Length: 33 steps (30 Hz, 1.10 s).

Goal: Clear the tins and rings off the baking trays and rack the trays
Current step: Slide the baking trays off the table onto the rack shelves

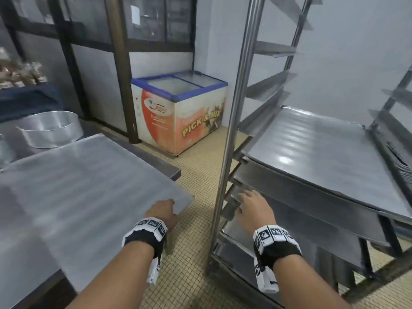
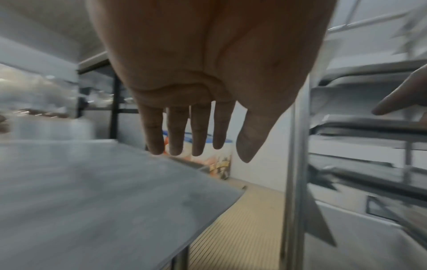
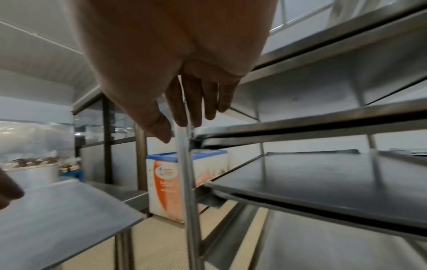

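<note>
A bare flat baking tray [image 1: 89,186] lies on the steel table at my left, its near right corner jutting past the table edge. My left hand [image 1: 163,210] is at that corner; in the left wrist view its fingers [image 2: 175,131] are straight and spread just above the tray [image 2: 92,191], holding nothing. My right hand [image 1: 249,204] reaches with straight fingers to the left side of the tray rack [image 1: 231,121], beside a lower tray and empty. Several trays [image 1: 312,157] sit in the rack's runners. A round tin [image 1: 51,128] stands on the table behind the tray.
The rack's upper runners [image 1: 272,50] hold nothing. A chest freezer [image 1: 178,112] stands against the far wall between table and rack. Tiled floor [image 1: 196,179] shows in the narrow gap between them. Part of another tin [image 1: 4,150] shows at the far left.
</note>
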### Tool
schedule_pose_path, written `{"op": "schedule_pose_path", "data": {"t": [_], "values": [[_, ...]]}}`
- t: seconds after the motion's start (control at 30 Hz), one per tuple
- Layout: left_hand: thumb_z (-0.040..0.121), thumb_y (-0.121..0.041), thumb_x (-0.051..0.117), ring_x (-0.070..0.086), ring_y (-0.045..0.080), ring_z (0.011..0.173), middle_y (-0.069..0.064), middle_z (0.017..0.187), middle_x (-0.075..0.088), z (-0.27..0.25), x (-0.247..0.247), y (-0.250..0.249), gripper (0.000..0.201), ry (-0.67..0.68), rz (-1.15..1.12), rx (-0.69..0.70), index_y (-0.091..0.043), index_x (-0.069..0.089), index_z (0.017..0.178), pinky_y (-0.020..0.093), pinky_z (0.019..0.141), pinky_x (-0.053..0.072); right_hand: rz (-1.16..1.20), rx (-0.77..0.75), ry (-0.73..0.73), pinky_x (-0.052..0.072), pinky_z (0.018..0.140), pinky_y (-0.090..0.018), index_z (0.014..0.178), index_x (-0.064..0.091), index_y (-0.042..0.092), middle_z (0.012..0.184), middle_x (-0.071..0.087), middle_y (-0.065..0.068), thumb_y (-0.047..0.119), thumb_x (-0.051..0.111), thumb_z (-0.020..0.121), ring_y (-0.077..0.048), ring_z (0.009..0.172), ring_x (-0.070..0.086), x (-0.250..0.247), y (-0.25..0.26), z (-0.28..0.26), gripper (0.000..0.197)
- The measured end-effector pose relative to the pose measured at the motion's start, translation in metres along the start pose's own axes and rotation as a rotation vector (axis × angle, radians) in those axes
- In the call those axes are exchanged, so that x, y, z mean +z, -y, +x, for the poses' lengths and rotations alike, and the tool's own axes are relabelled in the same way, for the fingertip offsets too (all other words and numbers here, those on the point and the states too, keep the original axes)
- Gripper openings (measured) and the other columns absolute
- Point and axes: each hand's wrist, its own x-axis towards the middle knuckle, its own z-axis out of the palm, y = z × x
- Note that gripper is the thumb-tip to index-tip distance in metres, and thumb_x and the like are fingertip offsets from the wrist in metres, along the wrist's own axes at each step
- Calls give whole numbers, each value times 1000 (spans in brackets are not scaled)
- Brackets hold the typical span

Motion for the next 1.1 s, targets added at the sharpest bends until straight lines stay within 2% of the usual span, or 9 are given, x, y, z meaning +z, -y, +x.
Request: {"op": "schedule_pose_path", "data": {"t": [0.17, 0.27, 0.37, 0.57, 0.77, 0.87, 0.93, 1.0, 1.1], "values": [[90, -33, 54, 34, 29, 140, 4, 149, 41, -16, 34, 75, 59, -20, -76, -375, -23, 38, 146, 48, 111, 37, 63, -111, 126, 49, 100, -37, 128, 60, 17, 131, 59, -2, 24, 54, 90, -23, 120, 57, 29, 52, 47, 39], [91, -43, 55, 6, 35, 150, 5, 163, 12, -32, 47, 102, 68, -44, -135, -614, -33, 25, 151, 63, 114, 22, 84, -152, 232, 53, 95, -38, 130, 59, 20, 128, 60, -2, 27, 57, 91, -23, 114, 62, 46, 74, 75, 40], [85, -58, 62, -8, 39, 150, 2, 164, -13, -49, 66, 122, 87, -31, -233, -760, -46, 8, 152, 71, 111, 19, 100, -225, 322, 59, 80, -39, 116, 66, 22, 110, 67, -2, 26, 58, 88, -24, 90, 68, 65, 92, 99, 30], [75, -70, 65, -18, 36, 149, -7, 163, -22, -69, 86, 128, 101, -49, -316, -876, -55, -1, 150, 72, 111, 10, 100, -265, 405, 55, 87, -35, 123, 63, 18, 122, 65, -4, 24, 61, 87, -27, 107, 64, 105, 114, 133, 36], [72, -59, 76, -9, 43, 148, 9, 163, -17, -90, 93, 115, 113, -153, -375, -1145, -45, -3, 152, 63, 117, 11, 254, -164, 508, 54, 88, -32, 111, 68, 15, 113, 71, -6, 29, 75, 75, -29, 105, 66, 135, 109, 146, 39], [51, -61, 88, 12, 42, 147, 25, 159, -3, -100, 93, 106, 152, -154, -400, -1306, -27, -20, 153, 52, 119, 21, 377, -95, 606, 50, 84, -28, 117, 67, 10, 116, 71, -10, 31, 81, 77, -29, 107, 66, 146, 105, 148, 47], [51, -56, 91, 31, 37, 139, 24, 152, 20, -108, 91, 103, 157, -181, -407, -1382, -18, -23, 152, 45, 115, 32, 475, -39, 660, 47, 82, -27, 118, 66, 6, 116, 70, -13, 30, 83, 78, -30, 104, 66, 152, 103, 147, 49], [50, -50, 94, 35, 35, 136, 20, 146, 30, -117, 89, 105, 154, -222, -497, -1463, -13, -13, 154, 44, 112, 37, 566, 6, 695, 47, 79, -28, 110, 68, 7, 108, 71, -11, 29, 88, 72, -27, 90, 64, 159, 104, 144, 47], [41, -49, 97, 39, 35, 134, 16, 140, 39, -132, 85, 106, 135, -224, -603, -1503, -10, 20, 144, 45, 108, 43, 648, 68, 716, 50, 81, -32, 88, 64, 10, 103, 71, -13, 20, 93, 64, -24, 81, 60, 161, 105, 138, 39]]}}
